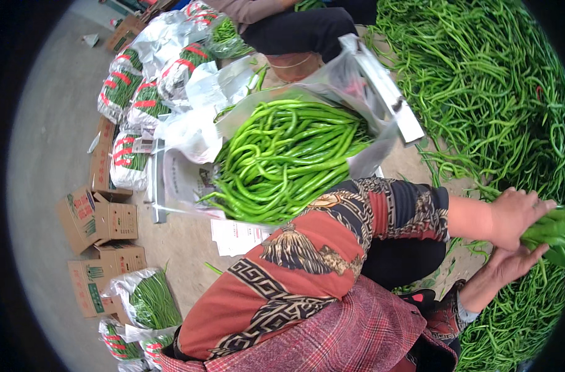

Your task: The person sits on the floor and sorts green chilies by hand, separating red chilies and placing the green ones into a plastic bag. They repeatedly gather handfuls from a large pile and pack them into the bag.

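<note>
Both of my arms reach to the right. My left hand (pixel 515 218) and my right hand (pixel 510 267) close together around a bunch of long green chili peppers (pixel 550 232). This bunch is at the right rim of the view, over a large heap of loose peppers (pixel 478 88). Left of my hands, beyond my patterned left sleeve (pixel 310 246), a plastic-lined holder with a white frame (pixel 389 93) stands before me. Long green peppers (pixel 287 158) fill its middle, lying roughly side by side. My sleeve covers part of its near edge.
Another person's dark-clad leg (pixel 301 32) is across from me. Pepper bundles with red bands (pixel 147 102) in plastic stand at the upper left. Cardboard boxes (pixel 117 221) sit on the concrete floor (pixel 40 153). Printed sheets (pixel 236 237) lie below the holder, and an open bag of peppers (pixel 154 297) lower left.
</note>
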`<state>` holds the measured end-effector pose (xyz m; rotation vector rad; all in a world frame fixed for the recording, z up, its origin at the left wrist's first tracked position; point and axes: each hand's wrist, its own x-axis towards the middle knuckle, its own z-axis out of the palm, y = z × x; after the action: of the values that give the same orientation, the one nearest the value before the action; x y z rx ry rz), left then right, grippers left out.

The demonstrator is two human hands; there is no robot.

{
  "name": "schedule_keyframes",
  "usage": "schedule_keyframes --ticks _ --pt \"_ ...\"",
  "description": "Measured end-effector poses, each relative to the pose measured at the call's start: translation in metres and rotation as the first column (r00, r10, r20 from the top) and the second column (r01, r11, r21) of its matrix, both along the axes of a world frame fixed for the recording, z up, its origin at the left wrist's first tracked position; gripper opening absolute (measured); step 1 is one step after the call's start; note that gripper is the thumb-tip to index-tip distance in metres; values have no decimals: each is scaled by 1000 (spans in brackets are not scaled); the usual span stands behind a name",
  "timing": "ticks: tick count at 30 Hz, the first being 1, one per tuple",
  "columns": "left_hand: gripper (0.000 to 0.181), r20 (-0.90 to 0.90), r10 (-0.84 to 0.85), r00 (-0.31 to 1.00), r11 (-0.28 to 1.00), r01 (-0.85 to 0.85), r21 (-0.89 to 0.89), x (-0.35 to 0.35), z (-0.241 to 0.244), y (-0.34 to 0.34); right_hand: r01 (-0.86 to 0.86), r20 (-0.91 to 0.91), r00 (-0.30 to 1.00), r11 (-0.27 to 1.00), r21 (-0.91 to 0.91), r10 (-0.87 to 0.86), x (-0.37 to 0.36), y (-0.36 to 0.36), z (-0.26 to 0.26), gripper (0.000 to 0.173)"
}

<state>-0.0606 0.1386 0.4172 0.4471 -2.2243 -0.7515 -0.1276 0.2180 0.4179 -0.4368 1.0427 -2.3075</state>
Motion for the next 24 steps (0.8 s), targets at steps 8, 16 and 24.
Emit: schedule_keyframes --ticks 8,16,24 --pt "100 -274 184 944 933 -255 -254 153 87 29 -421 -60 904 860 -287 423 91 21 35 59" --pt "93 -1 462 887 857 -447 -258 372 119 32 -941 -212 322 289 -174 922 272 -39 70 46" --pt "100 502 511 698 802 -597 15 500 26 49 -926 -17 -203 -187 327 979 373 -50 -37 63"
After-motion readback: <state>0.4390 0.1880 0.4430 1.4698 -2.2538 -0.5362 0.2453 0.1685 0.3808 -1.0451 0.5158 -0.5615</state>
